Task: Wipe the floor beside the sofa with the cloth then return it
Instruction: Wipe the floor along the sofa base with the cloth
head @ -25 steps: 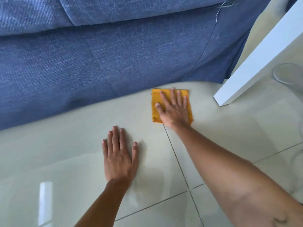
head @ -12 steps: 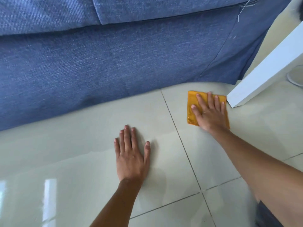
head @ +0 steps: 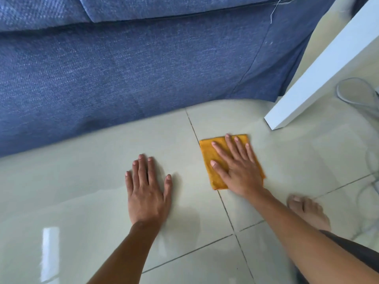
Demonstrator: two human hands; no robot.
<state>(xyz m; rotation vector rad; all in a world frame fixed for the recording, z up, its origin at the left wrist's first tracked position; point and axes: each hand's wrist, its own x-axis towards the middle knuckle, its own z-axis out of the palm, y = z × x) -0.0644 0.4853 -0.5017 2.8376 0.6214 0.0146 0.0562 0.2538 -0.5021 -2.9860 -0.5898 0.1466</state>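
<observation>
A folded orange cloth (head: 210, 154) lies flat on the pale glossy floor tiles (head: 82, 181), just right of a grout line and a short way in front of the blue sofa (head: 143, 68). My right hand (head: 238, 169) presses flat on the cloth, fingers spread, covering its right half. My left hand (head: 147, 191) rests palm down on the bare tile to the left of the cloth, holding nothing.
A white furniture leg (head: 320, 72) slants down to the floor right of the sofa corner. A clear glass object (head: 356, 93) sits at the right edge. My bare foot (head: 307, 212) is on the tile behind my right arm.
My right hand has slid the cloth back toward me, away from the sofa base and the white leg. My left hand stays planted on the floor. My foot has come into view.
</observation>
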